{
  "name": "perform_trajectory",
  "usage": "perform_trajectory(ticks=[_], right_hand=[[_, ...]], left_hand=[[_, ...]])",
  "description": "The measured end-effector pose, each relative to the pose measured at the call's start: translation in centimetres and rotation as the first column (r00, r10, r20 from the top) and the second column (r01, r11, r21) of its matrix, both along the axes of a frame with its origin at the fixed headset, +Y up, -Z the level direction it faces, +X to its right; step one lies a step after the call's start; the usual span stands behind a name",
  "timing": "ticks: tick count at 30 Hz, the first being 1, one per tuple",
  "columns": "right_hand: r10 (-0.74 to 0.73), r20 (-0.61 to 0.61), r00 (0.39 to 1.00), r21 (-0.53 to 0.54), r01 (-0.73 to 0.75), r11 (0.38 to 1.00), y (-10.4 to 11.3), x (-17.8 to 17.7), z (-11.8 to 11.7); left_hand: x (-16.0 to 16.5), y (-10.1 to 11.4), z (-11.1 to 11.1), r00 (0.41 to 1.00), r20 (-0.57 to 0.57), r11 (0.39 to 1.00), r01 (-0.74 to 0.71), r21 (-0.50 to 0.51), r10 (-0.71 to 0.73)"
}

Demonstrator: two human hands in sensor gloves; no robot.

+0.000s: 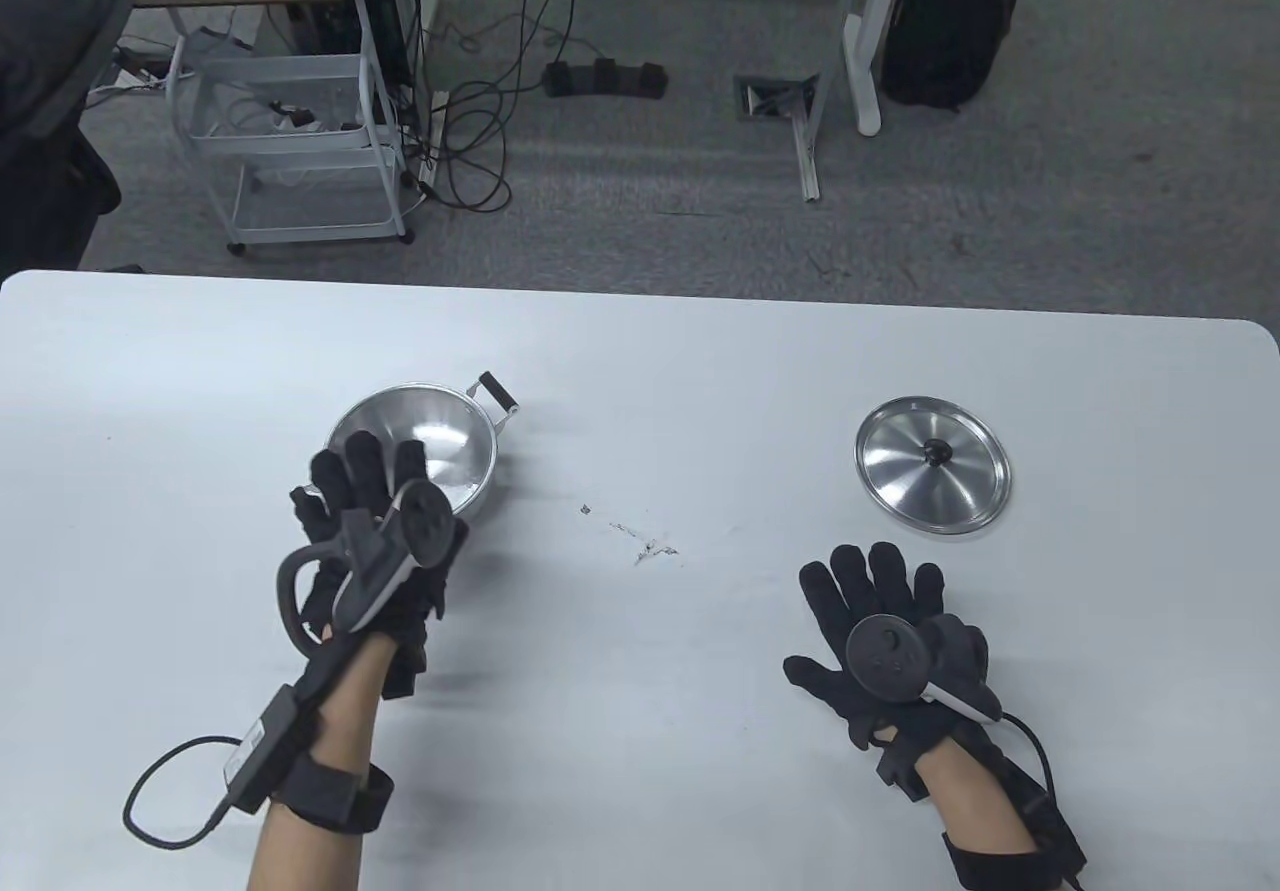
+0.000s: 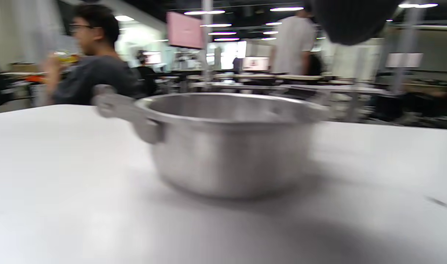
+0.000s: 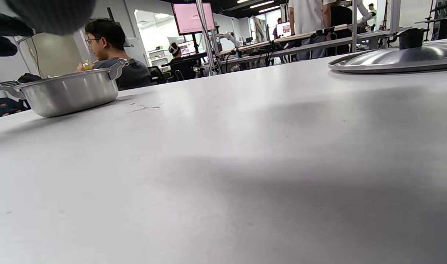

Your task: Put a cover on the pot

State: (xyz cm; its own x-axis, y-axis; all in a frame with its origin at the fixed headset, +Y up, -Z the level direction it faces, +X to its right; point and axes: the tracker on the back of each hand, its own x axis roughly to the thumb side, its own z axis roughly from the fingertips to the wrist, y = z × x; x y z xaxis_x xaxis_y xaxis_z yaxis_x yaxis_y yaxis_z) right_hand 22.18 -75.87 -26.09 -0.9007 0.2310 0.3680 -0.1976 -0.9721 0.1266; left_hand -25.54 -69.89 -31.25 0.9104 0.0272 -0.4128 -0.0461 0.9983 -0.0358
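Note:
A steel pot (image 1: 440, 436) with two side handles stands uncovered on the white table (image 1: 700, 371), left of centre. It also shows in the left wrist view (image 2: 227, 143) and the right wrist view (image 3: 67, 93). Its steel lid (image 1: 932, 466) with a black knob lies flat on the table to the right, and shows in the right wrist view (image 3: 395, 58). My left hand (image 1: 365, 491) is open with spread fingers at the pot's near rim, holding nothing. My right hand (image 1: 870, 596) is open, flat over the table just in front of the lid, apart from it.
A small scuff mark (image 1: 645, 543) lies on the table between the pot and the lid. Beyond the far table edge stand a white cart (image 1: 290, 146), cables and table legs on the floor. People sit and stand in the background of the wrist views.

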Motion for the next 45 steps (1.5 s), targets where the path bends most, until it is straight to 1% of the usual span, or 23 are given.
perform_trajectory(ticks=[2,5,6,9,10,12,15,17,19,25,27,30,32,34,37,40,42,45], right_hand=[[0.000,0.000,1.000,-0.011,0.000,1.000,-0.1,0.1,0.1],[0.003,0.001,1.000,-0.022,-0.003,1.000,-0.1,0.1,0.1],[0.002,0.000,1.000,-0.023,-0.002,1.000,-0.1,0.1,0.1],[0.006,-0.002,1.000,-0.033,-0.006,0.999,-0.2,0.1,0.1],[0.009,-0.002,1.000,-0.036,-0.009,0.999,-0.3,0.2,0.1],[0.009,0.002,1.000,-0.040,-0.009,0.999,-0.3,0.2,0.1],[0.006,0.006,1.000,-0.044,-0.006,0.999,-0.4,0.3,0.1],[0.012,0.008,1.000,-0.046,-0.011,0.999,-0.4,0.3,0.1],[0.013,0.009,1.000,-0.049,-0.013,0.999,-0.4,0.3,0.1],[0.006,0.020,1.000,-0.048,-0.005,0.999,-0.3,0.6,0.0],[0.008,0.022,1.000,-0.052,-0.007,0.999,-0.4,0.6,0.0],[0.005,0.021,1.000,-0.051,-0.004,0.999,-0.3,0.6,0.1],[0.002,0.023,1.000,-0.047,0.000,0.999,-0.2,0.7,0.1],[-0.006,0.026,1.000,-0.039,0.007,0.999,0.0,0.8,0.1],[-0.021,0.029,0.999,-0.022,0.022,1.000,0.3,0.9,0.2],[-0.039,0.029,0.999,-0.002,0.039,0.999,0.6,1.0,0.4],[-0.058,0.028,0.998,0.015,0.057,0.998,0.9,1.2,0.5],[-0.088,0.032,0.996,0.041,0.087,0.995,1.4,1.6,0.5]], left_hand=[[-2.3,0.2,-1.0,0.988,-0.152,0.999,0.005,-0.045,-0.012],[-4.3,0.0,-1.7,0.975,-0.216,0.998,0.031,-0.054,-0.042],[-5.0,-0.4,-2.1,0.968,-0.247,0.997,0.029,-0.075,-0.047],[-6.4,-1.8,-2.8,0.953,-0.303,0.991,-0.042,-0.125,0.002],[-6.8,-2.3,-3.0,0.948,-0.317,0.989,-0.072,-0.132,0.026],[-7.0,-2.9,-3.3,0.943,-0.326,0.987,-0.107,-0.116,0.064],[-6.7,-3.2,-3.7,0.944,-0.327,0.989,-0.077,-0.125,0.032],[-6.6,-3.7,-4.0,0.941,-0.336,0.984,-0.087,-0.156,0.030],[-6.9,-4.1,-4.2,0.931,-0.362,0.980,-0.115,-0.164,0.049],[-6.9,-5.0,-4.5,0.912,-0.388,0.972,-0.195,-0.132,0.131],[-6.7,-4.9,-4.5,0.907,-0.391,0.974,-0.209,-0.089,0.159],[-6.3,-4.1,-4.4,0.920,-0.359,0.976,-0.201,-0.079,0.160],[-6.1,-3.3,-4.3,0.929,-0.330,0.978,-0.201,-0.061,0.171],[-5.4,-2.3,-3.8,0.936,-0.283,0.975,-0.224,-0.016,0.210],[-4.0,-1.1,-3.3,0.954,-0.195,0.972,-0.234,-0.002,0.229],[-1.5,-0.5,-2.3,0.966,-0.081,0.969,-0.246,0.007,0.245],[0.7,-0.6,-1.5,0.963,-0.003,0.963,-0.270,0.003,0.270],[4.4,-0.9,-0.4,0.948,0.119,0.956,-0.293,-0.029,0.295]])
